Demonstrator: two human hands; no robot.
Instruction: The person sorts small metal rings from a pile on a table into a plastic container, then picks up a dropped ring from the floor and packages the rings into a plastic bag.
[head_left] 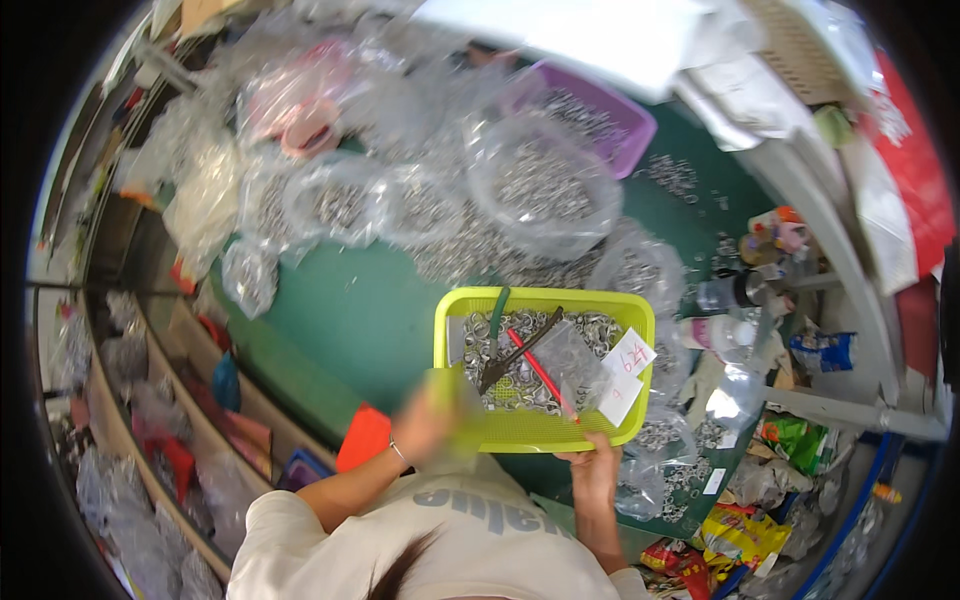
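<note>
A yellow-green plastic basket is in front of my body, holding many small silvery metal pieces. On top of them lie a red pen, a dark slender tool, a green strip, a clear plastic bag and white paper slips with red handwriting. My right hand grips the near rim, fingers at its edge. Motion smears my left hand beside the near left corner; a blurred yellow-green thing is at its fingers, and I cannot tell whether it is held.
Open clear bags of metal pieces and a loose heap cover the far part of the green table. A purple basin stands behind them. Bottles and a grey metal frame are at right, shelves at left.
</note>
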